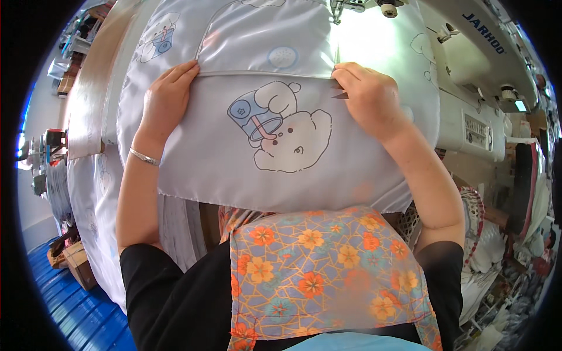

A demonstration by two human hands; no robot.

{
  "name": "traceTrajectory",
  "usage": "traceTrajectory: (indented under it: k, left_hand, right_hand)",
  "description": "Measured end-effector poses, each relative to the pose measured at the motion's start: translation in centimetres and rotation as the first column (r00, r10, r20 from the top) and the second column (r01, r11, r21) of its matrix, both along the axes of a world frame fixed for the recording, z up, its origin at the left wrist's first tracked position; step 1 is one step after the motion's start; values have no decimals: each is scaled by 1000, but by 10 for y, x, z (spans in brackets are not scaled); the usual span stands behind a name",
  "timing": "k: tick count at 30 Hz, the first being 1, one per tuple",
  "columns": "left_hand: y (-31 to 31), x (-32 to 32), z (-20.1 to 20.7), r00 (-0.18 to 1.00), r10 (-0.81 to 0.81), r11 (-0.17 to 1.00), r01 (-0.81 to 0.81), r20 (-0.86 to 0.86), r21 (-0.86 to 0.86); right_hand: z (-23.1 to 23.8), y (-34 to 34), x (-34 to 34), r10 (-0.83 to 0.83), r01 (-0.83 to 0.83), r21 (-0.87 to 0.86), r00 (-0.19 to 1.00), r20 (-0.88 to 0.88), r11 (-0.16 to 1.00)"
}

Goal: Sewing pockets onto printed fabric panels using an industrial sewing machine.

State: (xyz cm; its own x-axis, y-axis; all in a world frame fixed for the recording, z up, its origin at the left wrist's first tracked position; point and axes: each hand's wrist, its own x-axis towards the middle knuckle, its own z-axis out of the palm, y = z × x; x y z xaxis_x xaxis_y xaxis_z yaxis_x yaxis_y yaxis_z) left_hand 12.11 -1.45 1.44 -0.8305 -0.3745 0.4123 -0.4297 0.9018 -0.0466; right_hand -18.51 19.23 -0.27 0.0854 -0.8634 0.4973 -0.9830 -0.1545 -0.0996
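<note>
A shiny white fabric (205, 140) printed with cartoon animals spreads under both my hands. A stitched rectangle with a piped edge lies across its upper part. My left hand (170, 96), with a silver bangle (144, 158) at the wrist, pinches the left end of the piped edge. At the right end, my right hand (370, 96) pinches the same edge, its fingertips bent together. Dark pointed blades (339, 92), like thread snips, stick out from under the right hand; their handle is hidden. The sewing machine's needle area (336, 13) sits just beyond the right hand, brightly lit.
The white sewing machine body (486, 58) stands at the upper right. A wooden board (93, 88) runs along the left. More printed white fabric (99, 205) hangs at the left, near a cardboard box (80, 264) on the blue floor (76, 316). A floral apron (328, 269) covers my lap.
</note>
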Motion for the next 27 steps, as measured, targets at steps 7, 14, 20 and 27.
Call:
traceTrajectory:
  k: [7, 14, 20, 27]
  left_hand:
    - [-8, -10, -4, 999, 47, 998, -48, -18, -37]
    - [-24, -23, -6, 996, 54, 998, -56, -70, -29]
    - [-16, -28, -2, 996, 86, 992, -82, -39, 91]
    - [12, -83, 11, 999, -49, 993, 47, 16, 109]
  right_hand:
    - [1, -16, -14, 1, 0, 17, 999, -51, 1000]
    - [3, -34, -29, 35, -35, -7, 999, -18, 999]
    - [5, -36, -30, 59, -58, -55, 998, 23, 997]
    - [5, -38, -32, 99, -96, -61, 994, 51, 994]
